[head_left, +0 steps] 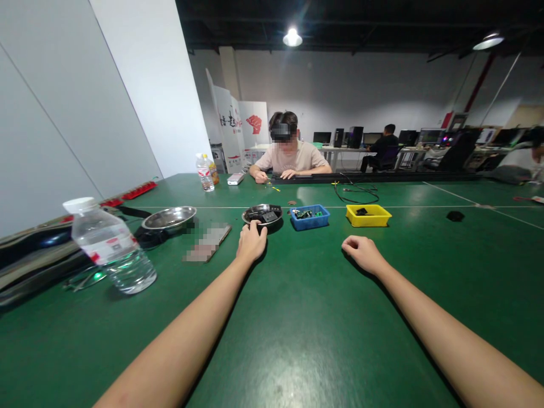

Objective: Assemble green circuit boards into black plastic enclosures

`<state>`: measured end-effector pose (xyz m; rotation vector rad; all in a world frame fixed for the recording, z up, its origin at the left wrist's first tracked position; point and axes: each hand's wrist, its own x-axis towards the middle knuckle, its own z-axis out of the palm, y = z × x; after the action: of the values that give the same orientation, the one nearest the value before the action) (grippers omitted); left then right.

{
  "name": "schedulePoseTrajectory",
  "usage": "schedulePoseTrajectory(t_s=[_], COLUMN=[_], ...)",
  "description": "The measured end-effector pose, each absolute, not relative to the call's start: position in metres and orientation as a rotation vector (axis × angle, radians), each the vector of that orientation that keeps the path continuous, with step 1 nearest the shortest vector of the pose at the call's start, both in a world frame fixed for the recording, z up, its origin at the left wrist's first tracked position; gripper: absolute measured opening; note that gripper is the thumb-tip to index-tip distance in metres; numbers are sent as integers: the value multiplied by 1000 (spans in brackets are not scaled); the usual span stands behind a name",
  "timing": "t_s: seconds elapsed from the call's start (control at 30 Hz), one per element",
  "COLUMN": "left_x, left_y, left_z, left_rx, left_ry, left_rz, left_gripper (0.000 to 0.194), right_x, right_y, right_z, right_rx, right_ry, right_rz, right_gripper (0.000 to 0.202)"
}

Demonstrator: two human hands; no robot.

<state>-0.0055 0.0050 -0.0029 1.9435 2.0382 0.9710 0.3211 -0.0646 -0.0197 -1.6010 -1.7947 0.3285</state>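
Observation:
My left hand [252, 241] reaches to the near rim of a round metal bowl [277, 222], which holds several black plastic parts [268, 216]. Its fingertips are at the bowl's edge by the parts, thumb and fingers apart, and I see nothing held in them. Off to the right, my right hand [362, 252] rests on the green table with its fingers curled in; nothing shows in it. Between the hands and farther back stand a blue bin [310, 223] with small circuit boards and a yellow bin [369, 220] with a few black pieces.
On the left are a large water bottle [114, 249], a second metal bowl [170, 218] and a blurred flat phone-like object [209, 243]. A black piece [455, 216] lies at the right. Across the table, a person [293, 153] in a headset works beside a black cable [361, 195].

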Motion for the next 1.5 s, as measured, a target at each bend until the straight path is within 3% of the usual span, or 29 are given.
schedulePoseTrajectory(t_s=[0.37, 0.57, 0.73, 1.5], left_x=[-15, -23, -30, -1], left_y=[13, 18, 24, -36], left_z=[-2, -5, -8, 2], left_rx=[1645, 1491, 1444, 1685], left_ry=[2049, 1999, 1899, 968], left_rz=[1242, 1354, 1400, 937], left_gripper=[22, 49, 49, 40], right_x=[321, 322, 321, 309], right_y=[-65, -65, -66, -90], right_z=[-19, -19, -18, 2], right_rx=[-1601, -1604, -1606, -1542], right_ry=[-1794, -1794, -1802, -1840], right_rz=[317, 312, 312, 252], right_gripper=[23, 21, 23, 20])
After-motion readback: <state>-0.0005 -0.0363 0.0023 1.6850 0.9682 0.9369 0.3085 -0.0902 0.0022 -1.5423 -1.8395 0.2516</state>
